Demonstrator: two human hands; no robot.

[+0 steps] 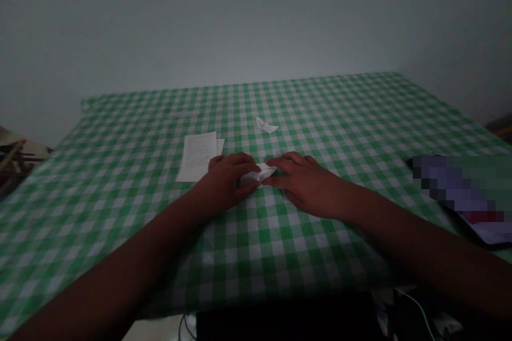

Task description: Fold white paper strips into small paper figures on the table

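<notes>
A small folded piece of printed paper (262, 173) lies between my two hands, low over the checked tablecloth. My left hand (232, 178) grips its left part, with the thumb at the near edge and the fingers over the far edge. From the other side, my right hand (302, 181) pinches the right part between thumb and fingers. Beyond them rests another folded paper piece (266, 126), apart from both hands. Just left of my left hand are flat printed sheets (197, 157), partly overlapping; the hand covers their right lower corner.
A green and white checked tablecloth (256, 245) covers the table. At the right edge lies a dark-edged device with a blurred screen (464, 197). A plain wall (256, 21) stands behind the table. Cables (418, 306) show below the near edge.
</notes>
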